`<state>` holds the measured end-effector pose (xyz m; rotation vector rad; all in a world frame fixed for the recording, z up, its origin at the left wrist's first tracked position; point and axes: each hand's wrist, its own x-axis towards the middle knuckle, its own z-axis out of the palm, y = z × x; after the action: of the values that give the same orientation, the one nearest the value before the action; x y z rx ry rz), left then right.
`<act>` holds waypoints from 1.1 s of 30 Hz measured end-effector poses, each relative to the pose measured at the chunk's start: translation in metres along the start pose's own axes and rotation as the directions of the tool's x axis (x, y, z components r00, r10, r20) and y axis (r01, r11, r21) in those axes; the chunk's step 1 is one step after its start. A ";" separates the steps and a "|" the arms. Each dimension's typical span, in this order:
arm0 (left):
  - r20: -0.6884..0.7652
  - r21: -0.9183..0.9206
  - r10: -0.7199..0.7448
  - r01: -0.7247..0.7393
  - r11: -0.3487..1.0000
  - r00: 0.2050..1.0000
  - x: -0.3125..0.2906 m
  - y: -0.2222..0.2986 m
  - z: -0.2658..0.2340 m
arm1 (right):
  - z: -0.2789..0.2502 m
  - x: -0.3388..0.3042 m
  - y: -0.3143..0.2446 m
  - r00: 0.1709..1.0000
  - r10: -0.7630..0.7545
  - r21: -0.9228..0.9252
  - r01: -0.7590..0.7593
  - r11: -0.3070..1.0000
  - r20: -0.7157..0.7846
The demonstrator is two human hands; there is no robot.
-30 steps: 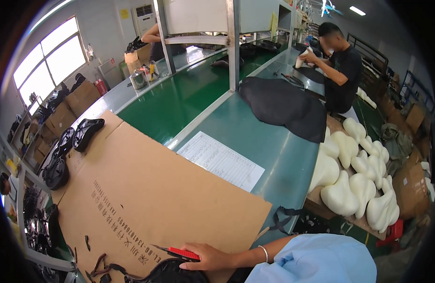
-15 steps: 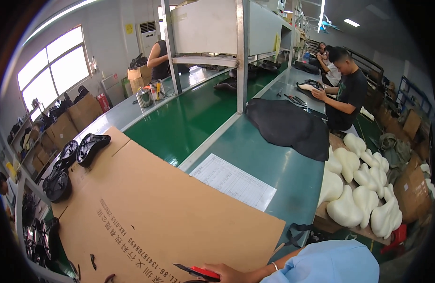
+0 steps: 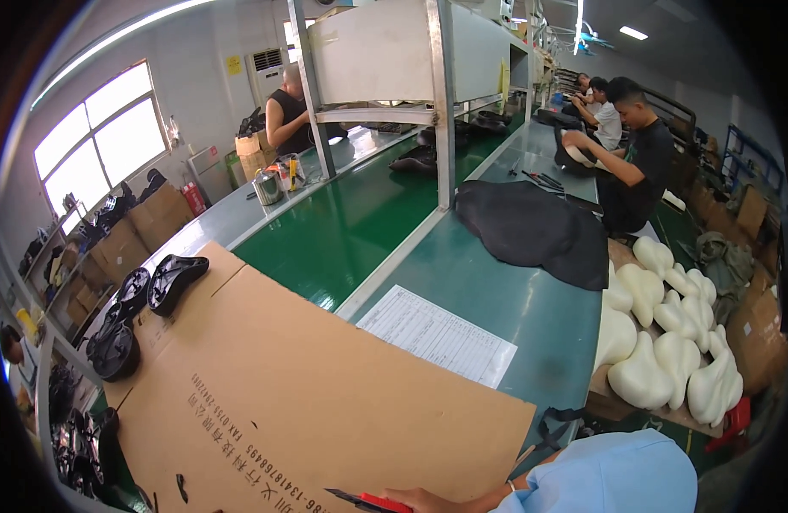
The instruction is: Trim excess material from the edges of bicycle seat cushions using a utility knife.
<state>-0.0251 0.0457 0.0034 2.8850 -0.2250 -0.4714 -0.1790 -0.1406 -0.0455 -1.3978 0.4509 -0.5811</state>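
Observation:
My right hand (image 3: 424, 499) is at the lower edge, over the cardboard sheet (image 3: 326, 385). Its fingers are closed around a red-handled hand tool with a dark pointed tip (image 3: 384, 503); the lower part of the tool is cut off, so its exact kind is unclear. The tip points left across the cardboard. A light blue sleeve (image 3: 616, 474) covers my right arm. My left hand is out of the picture. Small black scraps (image 3: 182, 487) lie on the cardboard, left of the tool.
Black saddle-shaped shells (image 3: 176, 282) rest at the cardboard's left edge. Beyond it lie a printed sheet (image 3: 437, 335) and black material sheets (image 3: 535, 231). Cream foam pads (image 3: 646, 372) are heaped at right. A metal post (image 3: 441, 111) stands by the green belt (image 3: 326, 248). Co-workers (image 3: 638, 162) sit farther along.
The view has shifted slightly, so most things appear lower and to the right. My right hand still grips the red-handled tool. The nearest right-side co-worker has raised and tilted the piece in their hands.

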 end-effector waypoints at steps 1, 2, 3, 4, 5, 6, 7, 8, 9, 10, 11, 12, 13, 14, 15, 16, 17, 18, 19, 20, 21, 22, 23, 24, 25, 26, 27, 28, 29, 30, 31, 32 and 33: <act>0.004 0.005 -0.013 0.013 1.000 1.000 -0.002 -0.003 -0.001 | 0.001 0.000 0.000 1.000 -0.002 0.004 0.002 1.000 0.003; 0.008 0.008 -0.026 0.026 1.000 1.000 -0.004 -0.006 -0.001 | 0.001 -0.001 0.000 1.000 0.007 -0.016 -0.006 1.000 0.018; 0.015 0.010 -0.041 0.041 0.999 0.999 -0.006 -0.010 -0.001 | 0.001 -0.002 0.001 0.999 0.017 -0.038 -0.016 0.999 0.035; 0.021 0.016 -0.057 0.057 0.998 0.998 -0.007 -0.012 -0.001 | 0.002 -0.001 0.005 0.999 0.020 -0.034 -0.018 0.999 0.040; 0.030 0.022 -0.077 0.077 0.997 0.997 -0.008 -0.016 -0.001 | 0.003 -0.001 0.011 0.997 0.050 -0.042 -0.048 0.998 0.053; 0.041 0.028 -0.103 0.102 0.994 0.994 -0.009 -0.020 0.001 | 0.004 0.000 0.017 0.994 0.085 -0.051 -0.081 0.995 0.069; 0.050 0.053 -0.101 0.098 0.994 0.994 -0.027 -0.014 -0.010 | -0.006 -0.004 0.010 0.995 0.088 -0.036 -0.086 0.996 0.050; 0.051 0.062 -0.145 0.142 0.988 0.988 -0.027 -0.018 -0.009 | -0.007 -0.001 0.005 0.995 -0.096 -0.284 0.095 0.954 0.012; -0.014 -0.028 -0.054 0.054 0.998 0.998 -0.026 -0.021 -0.006 | -0.007 0.001 0.004 0.959 -0.282 -0.506 0.257 0.823 0.028; -0.081 -0.103 0.017 -0.025 0.994 0.997 -0.025 -0.025 -0.001 | -0.004 -0.002 0.012 0.998 -0.023 -0.307 0.042 0.951 0.066; -0.069 -0.084 -0.079 0.073 0.994 0.995 -0.028 -0.032 0.003 | 0.001 -0.002 0.009 0.993 0.088 -0.227 -0.069 0.971 0.076; -0.100 -0.148 -0.017 0.002 0.989 0.995 -0.028 -0.030 0.006 | -0.001 -0.002 0.012 0.992 0.095 -0.180 -0.079 0.981 0.083; -0.147 -0.197 0.038 -0.067 0.978 0.988 -0.022 -0.031 0.005 | -0.001 0.000 0.005 0.979 0.184 -0.152 -0.170 0.974 0.085; -0.029 -0.171 -0.022 0.016 0.985 0.999 -0.014 -0.032 0.006 | -0.004 0.001 0.011 0.979 0.188 -0.141 -0.176 0.974 0.082; -0.417 -0.213 0.221 -0.331 0.919 0.881 -0.007 -0.039 0.020 | -0.003 0.002 0.010 0.973 0.224 -0.120 -0.216 0.969 0.056; -0.344 -0.234 0.188 -0.278 0.932 0.920 -0.008 -0.049 0.023 | -0.001 0.004 0.008 0.974 0.223 -0.059 -0.220 0.974 0.050; -0.291 -0.252 0.171 -0.248 0.935 0.941 -0.005 -0.033 0.019 | -0.004 0.006 0.011 0.990 0.138 -0.123 -0.136 0.983 0.006; -0.243 -0.267 0.154 -0.218 0.939 0.958 -0.003 -0.019 0.014 | -0.007 0.006 0.017 0.993 0.116 -0.119 -0.117 0.986 -0.015; -0.305 -0.250 0.180 -0.261 0.933 0.935 -0.002 -0.024 0.015 | -0.005 0.007 0.014 0.989 0.144 -0.093 -0.144 0.985 -0.006; -0.361 -0.236 0.229 -0.326 0.915 0.904 -0.001 -0.030 0.018 | -0.001 0.008 0.014 0.993 0.111 -0.083 -0.113 0.990 -0.026; -0.346 -0.227 0.196 -0.285 0.931 0.917 -0.006 -0.033 0.014 | 0.003 0.007 0.011 0.991 0.136 -0.052 -0.136 0.989 -0.013; -0.325 -0.265 0.150 -0.242 0.933 0.934 -0.009 -0.032 0.013 | 0.005 0.008 0.010 0.990 0.143 -0.028 -0.143 0.989 -0.011; -0.304 -0.303 0.110 -0.205 0.931 0.946 -0.011 -0.031 0.012 | 0.007 0.008 0.011 0.988 0.155 -0.026 -0.155 0.988 0.000; -0.300 -0.301 0.101 -0.195 0.933 0.948 -0.012 -0.032 0.012 | 0.009 0.008 0.011 0.988 0.157 -0.024 -0.157 0.987 0.001; -0.310 -0.291 0.103 -0.197 0.936 0.945 -0.013 -0.033 0.011 | 0.009 0.008 0.010 0.988 0.156 -0.022 -0.156 0.987 -0.001; -0.321 -0.280 0.106 -0.202 0.939 0.941 -0.014 -0.032 0.009 | 0.008 0.007 0.009 0.987 0.158 -0.020 -0.158 0.987 0.002; -0.324 -0.277 0.098 -0.194 0.941 0.941 -0.014 -0.030 0.009 | 0.008 0.008 0.011 0.988 0.156 -0.030 -0.155 0.987 0.002; -0.386 -0.385 0.076 -0.236 0.893 0.919 -0.016 -0.026 0.008 | 0.008 0.006 0.010 0.989 0.148 -0.040 -0.147 0.988 0.004; -0.445 -0.481 0.047 -0.283 0.830 0.894 -0.020 -0.022 0.006 | 0.008 0.004 0.009 0.989 0.144 -0.032 -0.143 0.989 0.017; -0.453 -0.480 0.045 -0.287 0.829 0.890 -0.022 -0.016 0.004 | 0.007 0.004 0.008 0.987 0.157 0.004 -0.158 0.988 0.007; -0.515 -0.383 0.145 -0.377 0.843 0.845 -0.027 -0.009 -0.003 | 0.006 0.004 0.008 0.985 0.172 0.040 -0.172 0.984 -0.001; -0.563 -0.277 0.245 -0.460 0.844 0.789 -0.031 -0.001 -0.008 | 0.006 0.004 0.009 0.986 0.164 0.044 -0.164 0.985 0.005; -0.495 -0.343 0.290 -0.491 0.801 0.819 -0.037 0.011 -0.010 | 0.006 0.002 0.011 0.990 0.140 -0.014 -0.140 0.990 -0.005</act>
<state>-0.0580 0.0438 0.0266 2.2978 -0.5557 0.1682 -0.1722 -0.1363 -0.0555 -1.3665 0.5522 -0.4671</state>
